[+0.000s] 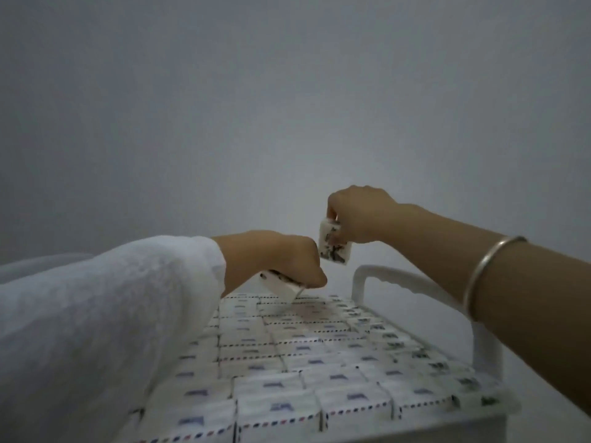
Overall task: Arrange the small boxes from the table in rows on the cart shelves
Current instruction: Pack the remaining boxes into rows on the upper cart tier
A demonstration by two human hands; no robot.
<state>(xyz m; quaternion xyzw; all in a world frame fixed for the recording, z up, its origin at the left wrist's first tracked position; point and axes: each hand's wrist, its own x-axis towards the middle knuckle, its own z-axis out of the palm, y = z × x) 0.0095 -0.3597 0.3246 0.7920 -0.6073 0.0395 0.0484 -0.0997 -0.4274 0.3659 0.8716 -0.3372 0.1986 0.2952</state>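
I am filling the far row of the packed cart shelf (511, 410): my left hand (275, 260) is gripping a tilted small box (281, 286) just over it, while my right hand (358, 215) is pinching a second box (334, 249) higher. Next, I judge, comes seating each squarely.

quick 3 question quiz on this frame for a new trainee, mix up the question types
1. True or false: the left hand holds nothing.
2. Which hand holds its box higher above the rows on the cart? A) left B) right C) both level
3. Fill in: the arm of the right hand wears a ____.

Key: 1 false, it grips the lower box; 2 B, the upper box; 3 bracelet.
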